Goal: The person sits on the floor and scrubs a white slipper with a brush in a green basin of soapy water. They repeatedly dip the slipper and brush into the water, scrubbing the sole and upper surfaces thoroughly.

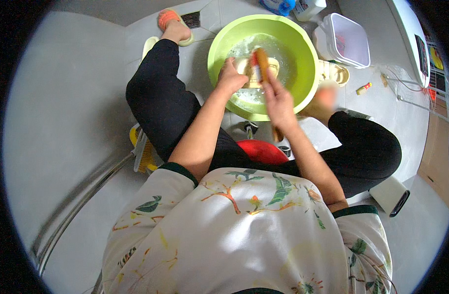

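A wide lime-green basin holds sudsy water, with a cream slipper in it. My left hand is closed on the slipper's left end, thumb across its edge. My right hand grips a wooden scrubbing brush by its handle, whose tail sticks out below the wrist. The brush head, with red and white bristles, lies over the slipper's middle. Bristles and hand are slightly blurred, and part of the slipper is hidden behind brush and fingers.
Another cream slipper lies right of the basin, near a white bucket. Bottles stand behind. A small yellow-and-red tube lies on the tiles. My legs flank the basin; a red seat is under me. A yellow brush sits at left.
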Available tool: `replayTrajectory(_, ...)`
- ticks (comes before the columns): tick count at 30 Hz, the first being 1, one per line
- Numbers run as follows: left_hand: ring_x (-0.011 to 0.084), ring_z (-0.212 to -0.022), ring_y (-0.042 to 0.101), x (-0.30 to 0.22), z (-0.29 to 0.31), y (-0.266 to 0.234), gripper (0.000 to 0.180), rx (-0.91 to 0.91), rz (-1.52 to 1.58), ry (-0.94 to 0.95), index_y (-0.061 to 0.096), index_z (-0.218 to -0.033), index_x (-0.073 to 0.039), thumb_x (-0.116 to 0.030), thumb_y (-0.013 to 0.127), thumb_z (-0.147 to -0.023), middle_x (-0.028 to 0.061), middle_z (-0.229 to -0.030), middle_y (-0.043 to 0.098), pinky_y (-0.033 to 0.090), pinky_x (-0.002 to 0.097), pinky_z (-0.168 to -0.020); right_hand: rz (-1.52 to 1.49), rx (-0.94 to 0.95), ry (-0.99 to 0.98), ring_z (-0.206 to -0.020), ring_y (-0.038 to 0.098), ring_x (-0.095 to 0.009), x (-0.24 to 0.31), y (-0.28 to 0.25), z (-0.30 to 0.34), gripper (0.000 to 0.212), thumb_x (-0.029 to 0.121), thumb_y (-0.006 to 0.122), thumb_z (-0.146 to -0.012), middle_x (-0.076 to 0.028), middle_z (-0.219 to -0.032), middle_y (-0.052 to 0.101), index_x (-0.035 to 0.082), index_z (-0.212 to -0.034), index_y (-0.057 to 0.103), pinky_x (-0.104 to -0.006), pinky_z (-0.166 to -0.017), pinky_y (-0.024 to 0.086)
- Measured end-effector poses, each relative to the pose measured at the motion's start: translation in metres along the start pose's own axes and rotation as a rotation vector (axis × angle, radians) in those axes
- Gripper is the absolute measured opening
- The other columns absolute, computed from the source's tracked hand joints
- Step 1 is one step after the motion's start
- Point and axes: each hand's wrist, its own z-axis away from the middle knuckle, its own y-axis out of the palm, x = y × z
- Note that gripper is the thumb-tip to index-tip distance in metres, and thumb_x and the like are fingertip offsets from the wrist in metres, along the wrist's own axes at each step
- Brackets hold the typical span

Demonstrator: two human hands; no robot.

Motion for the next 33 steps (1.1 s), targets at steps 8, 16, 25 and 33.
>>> replayTrajectory(8, 0.0384, -0.112, 0.048, -0.005, 0.026, 0.021, 0.063, -0.044, -0.110, 0.187, 0.041, -0.121, -0.002, -0.002, 0.068, -0.064, 0.0222, -0.118, 0.050, 0.041, 0.0426, -0.096, 0.320, 0.082, 0.314, -0.094, 0.064, -0.041, -0.045, -0.010, -0.064, 0.048, 0.037, 0.041, -0.095, -0.029, -0.101, 0.063, 0.013, -0.137, 0.046, -0.0465, -0.084, 0.052)
replayTrajectory(16, 0.0386, -0.112, 0.048, 0.014, 0.025, 0.019, 0.067, -0.071, -0.135, 0.146, 0.040, -0.124, -0.002, -0.002, 0.069, -0.064, 0.0220, -0.116, 0.052, 0.040, 0.0430, -0.096, 0.326, 0.142, 0.190, -0.084, 0.064, -0.046, -0.006, 0.009, -0.010, 0.049, 0.036, 0.043, -0.095, -0.031, -0.087, 0.064, 0.020, -0.141, 0.041, -0.0517, -0.081, 0.050)
replayTrajectory(25, 0.0351, -0.108, 0.054, -0.008, 0.037, 0.010, 0.066, -0.194, -0.202, 0.377, 0.041, -0.122, -0.001, 0.005, 0.066, -0.062, 0.0214, -0.115, 0.053, 0.044, 0.0407, -0.092, 0.515, 0.097, 0.490, -0.113, 0.056, -0.038, -0.123, -0.025, -0.132, 0.051, 0.033, 0.040, -0.093, -0.024, -0.120, 0.059, 0.012, -0.140, 0.041, -0.0431, -0.097, 0.044)
replayTrajectory(33, 0.0381, -0.108, 0.053, -0.018, 0.027, -0.001, 0.070, -0.056, -0.277, 0.047, 0.039, -0.119, 0.001, -0.014, 0.078, -0.063, 0.0235, -0.114, 0.052, 0.044, 0.0438, -0.093, -0.073, -0.102, 0.567, -0.101, 0.063, -0.030, -0.180, 0.036, -0.095, 0.051, 0.033, 0.048, -0.094, -0.020, -0.114, 0.063, 0.010, -0.140, 0.042, -0.0370, -0.089, 0.048)
